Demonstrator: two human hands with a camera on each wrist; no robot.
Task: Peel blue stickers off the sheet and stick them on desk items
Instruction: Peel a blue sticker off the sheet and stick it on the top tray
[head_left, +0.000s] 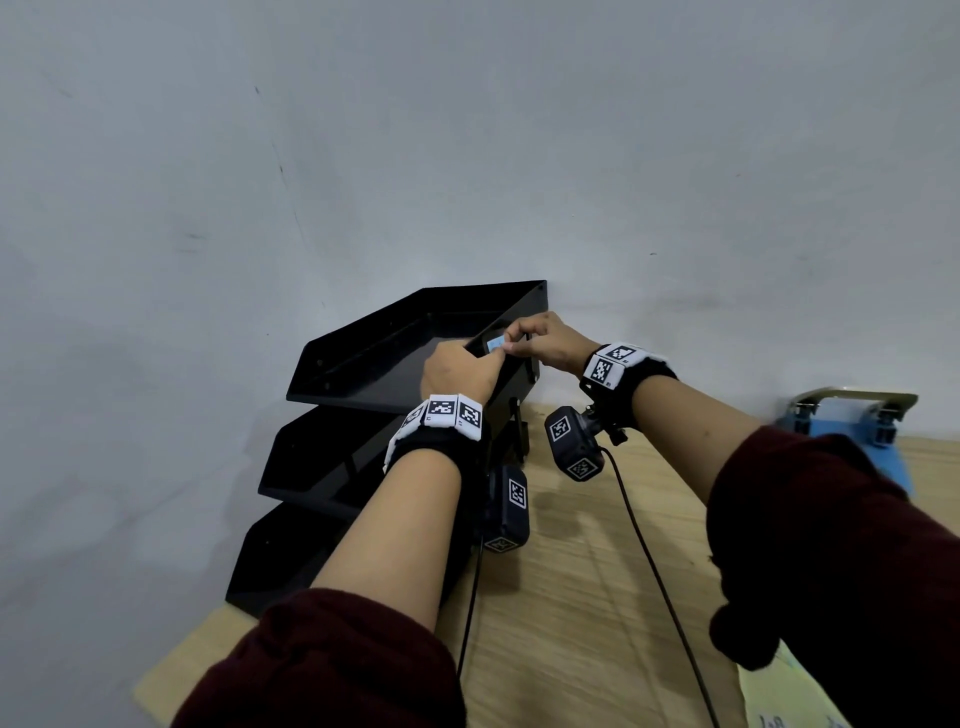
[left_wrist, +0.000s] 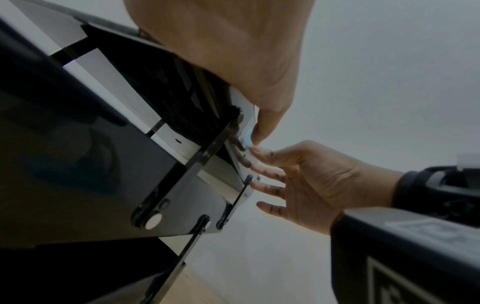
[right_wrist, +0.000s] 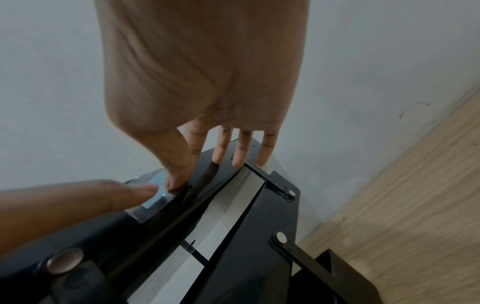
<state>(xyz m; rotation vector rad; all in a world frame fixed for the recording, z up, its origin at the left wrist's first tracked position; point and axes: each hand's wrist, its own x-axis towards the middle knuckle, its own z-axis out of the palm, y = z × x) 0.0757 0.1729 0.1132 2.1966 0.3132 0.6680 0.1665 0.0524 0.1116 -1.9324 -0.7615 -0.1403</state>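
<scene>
A black three-tier letter tray (head_left: 363, 332) stands against the wall. A small blue sticker (head_left: 496, 343) lies on the outer side wall of its top tier. My left hand (head_left: 467, 369) reaches over that tier, and one straight digit (right_wrist: 116, 195) presses on the sticker (right_wrist: 155, 197); its other fingers are hidden. My right hand (head_left: 540, 338) comes from the right. Its thumb (right_wrist: 176, 176) presses the sticker's far edge, while its straight fingers (right_wrist: 241, 152) rest along the tray rim. In the left wrist view the sticker (left_wrist: 248, 137) shows as a thin blue sliver under my thumb tip.
The tray sits at the wooden desk's (head_left: 597, 597) back left, hard against the grey wall. A blue clipboard-like item with a metal clip (head_left: 852, 431) lies at the right. A pale yellow sheet (head_left: 779, 696) lies by my right sleeve. Camera cables (head_left: 649, 561) trail across the desk.
</scene>
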